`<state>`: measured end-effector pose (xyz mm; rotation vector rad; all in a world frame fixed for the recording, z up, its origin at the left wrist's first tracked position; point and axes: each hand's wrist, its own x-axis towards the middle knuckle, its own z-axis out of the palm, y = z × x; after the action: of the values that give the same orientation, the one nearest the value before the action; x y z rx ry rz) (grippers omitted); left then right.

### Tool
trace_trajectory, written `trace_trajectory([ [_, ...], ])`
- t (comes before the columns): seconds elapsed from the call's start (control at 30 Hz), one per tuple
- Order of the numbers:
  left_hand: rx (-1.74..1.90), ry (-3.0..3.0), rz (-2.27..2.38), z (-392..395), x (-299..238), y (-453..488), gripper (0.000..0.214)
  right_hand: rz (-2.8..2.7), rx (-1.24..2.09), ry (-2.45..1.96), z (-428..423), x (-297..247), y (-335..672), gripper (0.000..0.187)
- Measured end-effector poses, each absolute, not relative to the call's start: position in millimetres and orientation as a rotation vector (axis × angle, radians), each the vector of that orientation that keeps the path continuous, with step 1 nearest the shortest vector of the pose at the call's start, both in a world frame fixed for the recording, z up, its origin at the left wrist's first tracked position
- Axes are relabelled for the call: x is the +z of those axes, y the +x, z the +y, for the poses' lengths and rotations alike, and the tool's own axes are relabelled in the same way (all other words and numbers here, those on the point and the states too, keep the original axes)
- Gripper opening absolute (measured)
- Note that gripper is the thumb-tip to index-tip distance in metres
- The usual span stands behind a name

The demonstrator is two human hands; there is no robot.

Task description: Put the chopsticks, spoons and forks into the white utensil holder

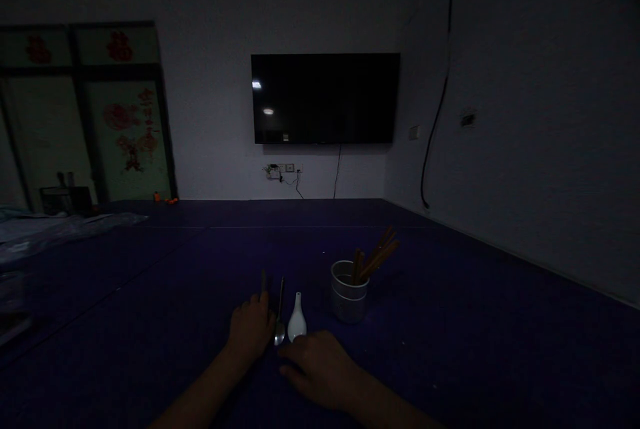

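Observation:
My left hand [251,327] rests on the dark blue tabletop, its fingers closed over a thin dark utensil [263,277]; only the utensil's narrow end shows past the fingers. Just right of that hand lies a metal spoon [281,309], handle pointing away and bowl toward me. Beside it is a white ceramic spoon [297,322], also with its handle pointing away. My right hand [323,366] is at the near end of the white spoon, hiding the edge of its bowl. Its thumb and index finger are apart; the other fingers are hidden.
To the right stands a metal cup [349,296] with several brown wooden sticks [377,257] leaning in it. Crumpled clear plastic [75,232] lies at the left beside a dark box [65,200]. Small orange items [171,201] sit at the far edge. A wall bounds the table's right side.

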<state>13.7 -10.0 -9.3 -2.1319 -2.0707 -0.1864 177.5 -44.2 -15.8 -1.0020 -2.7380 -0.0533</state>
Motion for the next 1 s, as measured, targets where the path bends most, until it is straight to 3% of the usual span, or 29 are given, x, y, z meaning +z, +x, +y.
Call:
trace_trajectory([
  [0.3,-0.307,-2.126,-2.069,-8.8,-8.1,12.2,0.037,-2.702,-0.081,-0.973,-45.3,-18.7,177.8,0.026],
  [0.6,-0.682,-2.172,-2.01,-2.3,-11.1,7.7,0.041,-2.717,-0.08,-0.976,-43.2,-20.5,177.6,0.025],
  [1.0,-1.079,-2.544,-1.396,-4.2,-20.1,7.7,0.041,-2.323,-0.172,-1.071,-44.4,-19.7,177.6,0.023],
])
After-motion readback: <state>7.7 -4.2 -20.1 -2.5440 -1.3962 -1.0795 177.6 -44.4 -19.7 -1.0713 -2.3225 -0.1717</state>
